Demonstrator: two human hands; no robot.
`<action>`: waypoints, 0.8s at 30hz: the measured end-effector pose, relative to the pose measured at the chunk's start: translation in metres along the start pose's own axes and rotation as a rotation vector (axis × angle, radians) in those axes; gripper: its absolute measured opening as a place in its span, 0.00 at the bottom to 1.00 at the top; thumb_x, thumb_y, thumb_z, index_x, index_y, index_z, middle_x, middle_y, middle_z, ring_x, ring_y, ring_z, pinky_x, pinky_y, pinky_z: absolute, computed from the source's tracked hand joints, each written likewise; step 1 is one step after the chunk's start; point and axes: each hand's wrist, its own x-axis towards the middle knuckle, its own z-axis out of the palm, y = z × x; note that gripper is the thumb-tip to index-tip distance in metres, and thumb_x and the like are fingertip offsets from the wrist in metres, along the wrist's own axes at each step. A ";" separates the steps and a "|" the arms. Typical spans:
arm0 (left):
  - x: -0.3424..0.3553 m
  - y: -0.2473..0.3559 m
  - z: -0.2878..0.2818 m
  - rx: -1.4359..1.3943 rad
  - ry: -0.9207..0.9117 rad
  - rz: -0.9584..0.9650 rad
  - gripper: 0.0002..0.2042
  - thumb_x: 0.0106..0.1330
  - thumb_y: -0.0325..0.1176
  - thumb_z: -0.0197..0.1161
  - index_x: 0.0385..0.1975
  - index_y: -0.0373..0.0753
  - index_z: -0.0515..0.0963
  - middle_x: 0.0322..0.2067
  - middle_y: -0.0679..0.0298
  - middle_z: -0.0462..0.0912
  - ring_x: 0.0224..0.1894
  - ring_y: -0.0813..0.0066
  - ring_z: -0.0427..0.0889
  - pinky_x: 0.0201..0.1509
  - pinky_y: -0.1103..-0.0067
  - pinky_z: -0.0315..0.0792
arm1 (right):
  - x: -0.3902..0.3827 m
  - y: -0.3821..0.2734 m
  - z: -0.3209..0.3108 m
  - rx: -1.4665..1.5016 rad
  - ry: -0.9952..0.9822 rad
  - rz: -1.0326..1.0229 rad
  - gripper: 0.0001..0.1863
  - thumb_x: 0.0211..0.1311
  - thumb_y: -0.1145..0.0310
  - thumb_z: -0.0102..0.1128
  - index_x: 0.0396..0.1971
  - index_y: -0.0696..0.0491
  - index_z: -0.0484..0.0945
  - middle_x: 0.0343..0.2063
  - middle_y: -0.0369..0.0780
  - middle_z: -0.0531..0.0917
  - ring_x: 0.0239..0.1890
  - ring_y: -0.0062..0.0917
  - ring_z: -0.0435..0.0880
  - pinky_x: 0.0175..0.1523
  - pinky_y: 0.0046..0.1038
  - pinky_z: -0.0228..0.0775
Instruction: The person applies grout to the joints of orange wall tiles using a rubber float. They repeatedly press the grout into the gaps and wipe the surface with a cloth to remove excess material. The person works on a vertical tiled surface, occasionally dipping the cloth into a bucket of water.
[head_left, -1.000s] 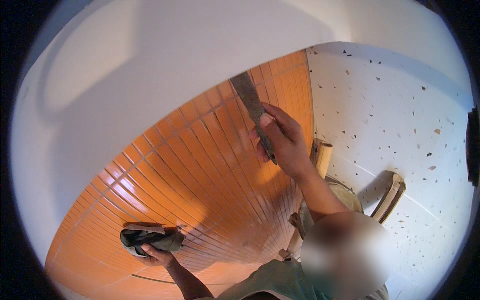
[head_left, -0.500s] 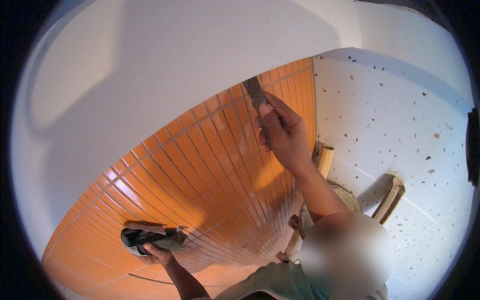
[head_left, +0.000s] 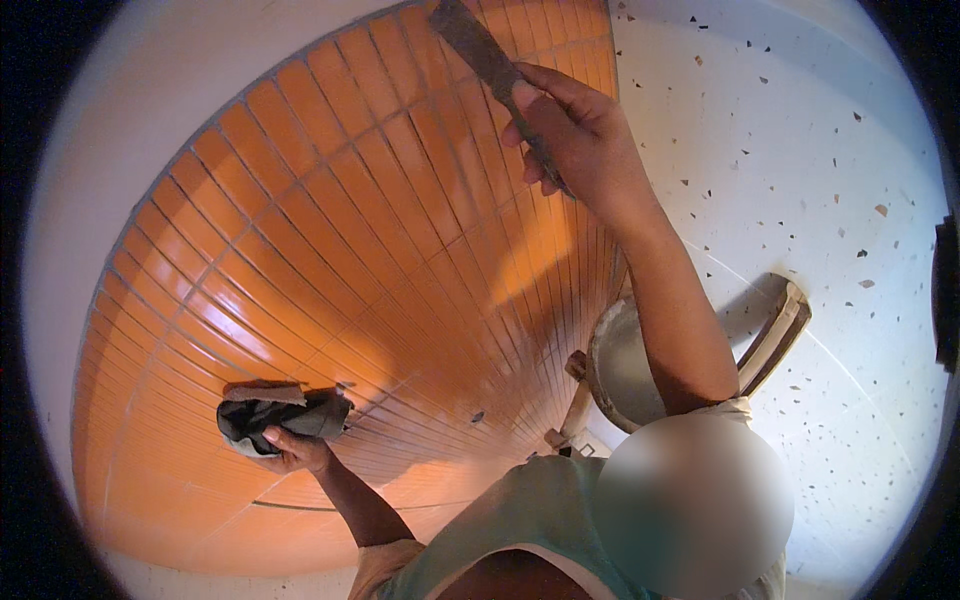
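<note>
In my right hand (head_left: pixel 585 140) is a putty knife (head_left: pixel 475 45), its dark, crusted blade pointing up and left in front of the orange tiles. My thumb lies along the knife, with the fingers wrapped behind it. Lower left, my left hand (head_left: pixel 292 450) grips a bundled rag (head_left: pixel 320 410), dark grey with pale and brownish layers; its full shape is hidden in the folds. Behind both hands spreads the orange tile wall (head_left: pixel 350 230), made of narrow glossy tiles with grey joints. I cannot tell whether the blade touches it.
A round, grey-smeared bucket (head_left: pixel 622 360) stands beneath my right forearm. Near it, a wooden piece (head_left: pixel 778 335) juts out by the white speckled tile wall (head_left: pixel 780 180), and a wooden pole (head_left: pixel 575 415) lies closer in. A plain white surface (head_left: pixel 100 180) borders the orange tiles.
My view has shifted, so less of the white surface and more orange tile shows. The knife and right hand appear higher and farther left; the rag stays in my left hand. More of the bucket shows.
</note>
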 end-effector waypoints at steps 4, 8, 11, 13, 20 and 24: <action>0.003 0.014 0.007 0.020 0.002 -0.069 0.29 0.67 0.44 0.59 0.60 0.29 0.61 0.55 0.50 0.70 0.52 0.62 0.73 0.54 0.69 0.72 | -0.017 0.010 -0.004 -0.058 -0.016 0.038 0.19 0.69 0.61 0.52 0.54 0.56 0.74 0.19 0.33 0.75 0.14 0.14 0.71 0.17 0.18 0.62; 0.010 0.014 -0.003 0.052 -0.036 -0.089 0.26 0.67 0.41 0.58 0.59 0.30 0.63 0.53 0.51 0.72 0.52 0.63 0.74 0.54 0.70 0.73 | -0.014 0.012 0.001 -0.081 0.040 -0.020 0.18 0.68 0.62 0.52 0.53 0.55 0.75 0.19 0.33 0.76 0.15 0.15 0.71 0.19 0.21 0.64; 0.021 0.022 -0.001 0.027 -0.022 -0.044 0.26 0.68 0.40 0.58 0.59 0.30 0.64 0.53 0.51 0.72 0.51 0.63 0.74 0.54 0.72 0.73 | 0.000 0.006 0.009 -0.093 0.065 -0.125 0.17 0.68 0.63 0.52 0.52 0.55 0.76 0.19 0.34 0.76 0.16 0.15 0.72 0.21 0.22 0.65; 0.027 0.023 -0.001 0.024 0.014 -0.020 0.25 0.68 0.40 0.58 0.58 0.29 0.64 0.53 0.50 0.72 0.51 0.63 0.74 0.53 0.72 0.73 | -0.001 0.004 0.013 -0.100 0.076 -0.105 0.17 0.68 0.63 0.52 0.52 0.55 0.76 0.18 0.34 0.76 0.16 0.15 0.72 0.22 0.22 0.65; 0.032 -0.003 -0.016 0.127 0.019 0.062 0.26 0.68 0.42 0.58 0.57 0.29 0.65 0.51 0.52 0.73 0.48 0.65 0.74 0.50 0.74 0.72 | -0.006 0.003 0.000 -0.054 0.018 -0.030 0.18 0.68 0.62 0.51 0.52 0.55 0.76 0.18 0.34 0.75 0.17 0.14 0.71 0.23 0.22 0.64; 0.030 -0.006 -0.019 0.144 0.021 0.042 0.26 0.68 0.43 0.58 0.56 0.29 0.65 0.49 0.53 0.73 0.47 0.67 0.74 0.51 0.73 0.71 | -0.015 0.021 -0.002 -0.160 0.015 -0.116 0.18 0.68 0.62 0.51 0.52 0.57 0.76 0.18 0.34 0.73 0.20 0.15 0.69 0.26 0.22 0.64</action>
